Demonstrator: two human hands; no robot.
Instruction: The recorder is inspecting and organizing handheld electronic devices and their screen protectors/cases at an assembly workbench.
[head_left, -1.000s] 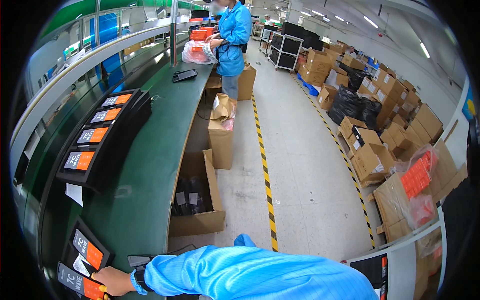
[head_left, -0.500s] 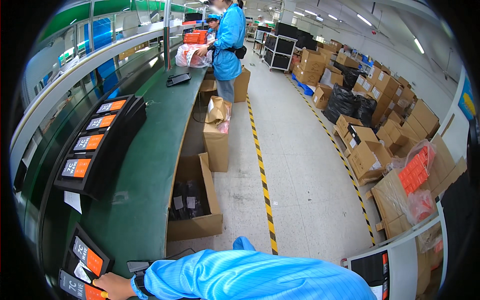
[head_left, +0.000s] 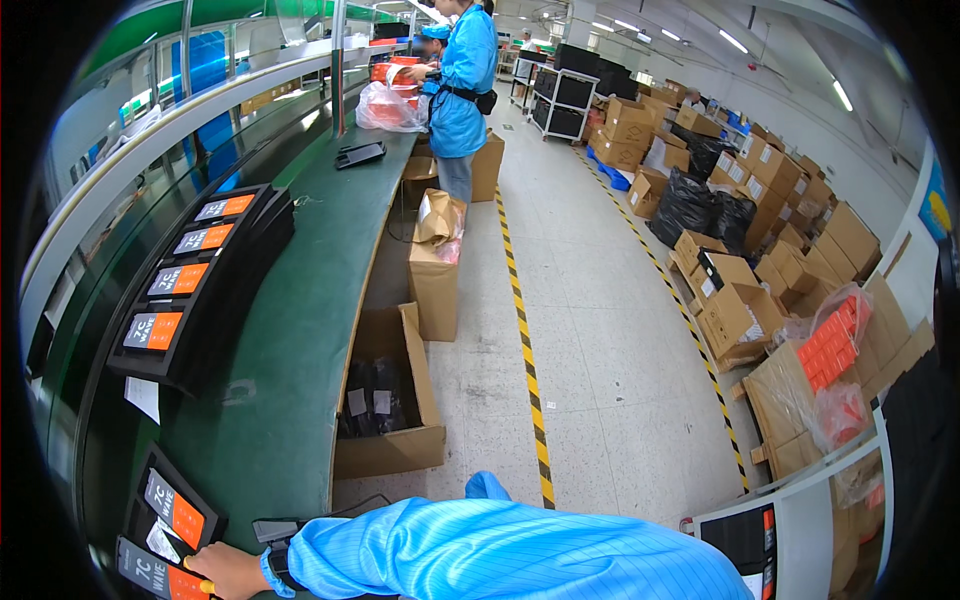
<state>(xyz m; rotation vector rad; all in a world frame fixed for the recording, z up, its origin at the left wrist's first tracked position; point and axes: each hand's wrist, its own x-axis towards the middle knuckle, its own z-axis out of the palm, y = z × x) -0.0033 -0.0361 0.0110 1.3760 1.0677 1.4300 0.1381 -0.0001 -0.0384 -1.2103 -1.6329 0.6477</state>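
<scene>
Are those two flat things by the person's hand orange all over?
No, the upper flat item and the lower flat item beside the hand are each part dark grey and part orange.

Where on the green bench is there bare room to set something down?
A long free strip of the green bench runs between the stack of black trays and the bench's right edge, up to the far black tray. The lower left is crowded: the right hand, two gray-and-orange boxes, a white paper and a nearer black tray bunch together.
</scene>
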